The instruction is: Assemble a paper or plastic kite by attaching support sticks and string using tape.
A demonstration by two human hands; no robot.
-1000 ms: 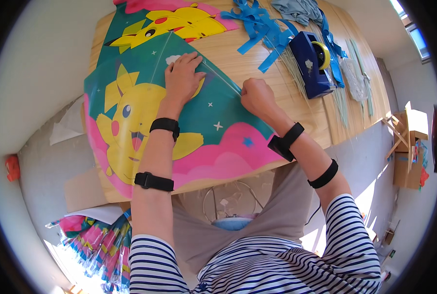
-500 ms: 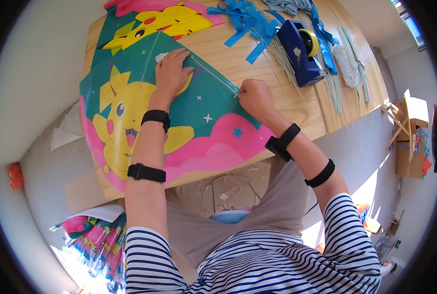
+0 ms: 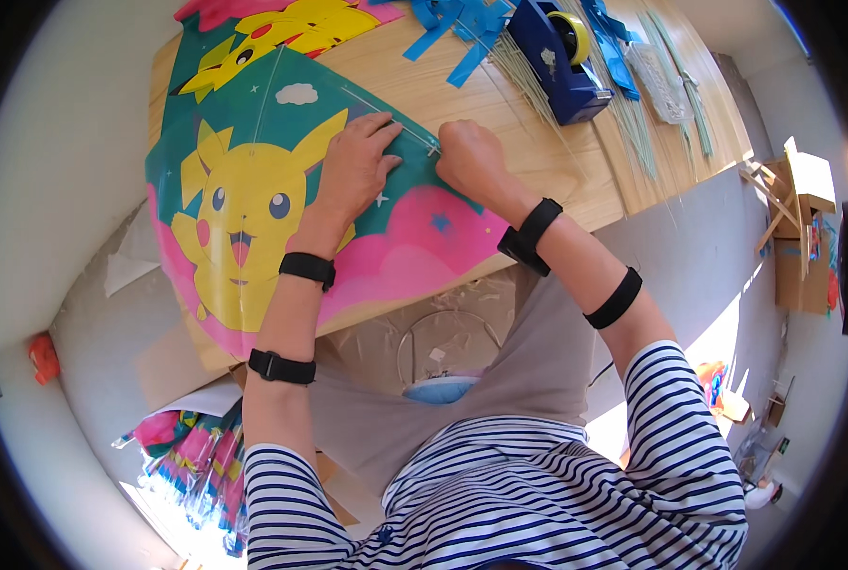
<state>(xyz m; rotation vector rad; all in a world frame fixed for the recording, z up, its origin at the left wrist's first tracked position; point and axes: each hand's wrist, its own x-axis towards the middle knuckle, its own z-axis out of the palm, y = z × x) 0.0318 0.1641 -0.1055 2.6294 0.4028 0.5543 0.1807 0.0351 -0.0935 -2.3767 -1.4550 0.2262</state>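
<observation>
Left hand (image 3: 359, 169) spread on printed sheet (image 3: 272, 185); right hand (image 3: 474, 161) curled at its edge, fingertips hidden, hold unclear.

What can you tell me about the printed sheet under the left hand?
This sheet looks like thin, shiny film: dark green above, pink below, with a yellow cartoon figure, a white cloud and stars. It lies spread on the table, a thin pale strip along its upper-right edge. The left hand rests on it; the curled right hand is at that edge.

sheet (image 3: 253, 209): teal, pink, yellow print | tape dispenser (image 3: 576, 95): navy | shirt (image 3: 500, 475): white, navy stripes
</observation>
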